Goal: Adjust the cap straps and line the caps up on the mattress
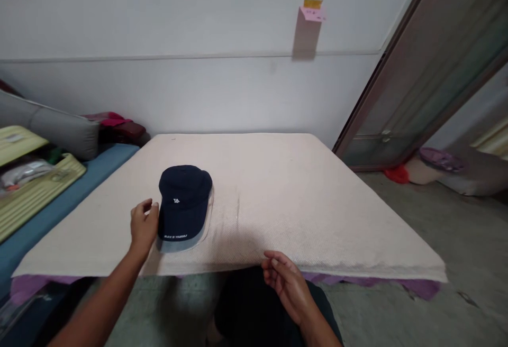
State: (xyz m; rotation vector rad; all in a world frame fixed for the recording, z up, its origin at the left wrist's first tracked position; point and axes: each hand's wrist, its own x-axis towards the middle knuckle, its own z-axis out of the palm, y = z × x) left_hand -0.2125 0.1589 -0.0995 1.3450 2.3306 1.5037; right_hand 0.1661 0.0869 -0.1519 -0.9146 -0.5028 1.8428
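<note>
A navy baseball cap (183, 199) lies on the cream cloth-covered table (293, 193), left of the middle, its brim pointing toward me. It bears a small white logo on the front and white lettering along the brim. Under the brim and along its right side shows a pale, see-through edge. My left hand (143, 224) is at the cap's left side with fingers loosely bent and apart; I cannot tell whether they touch it. Over my lap at the table's front edge, my right hand (286, 284) is empty, its fingers slightly curled and apart.
To the left, a blue surface (107, 159) carries a grey cushion (63, 127) and an opened yellow-green ribbed case (35, 199). A white wall (222, 93) with a taped pink note (312, 14) stands behind the table. A framed glass panel (397, 109) is at the right.
</note>
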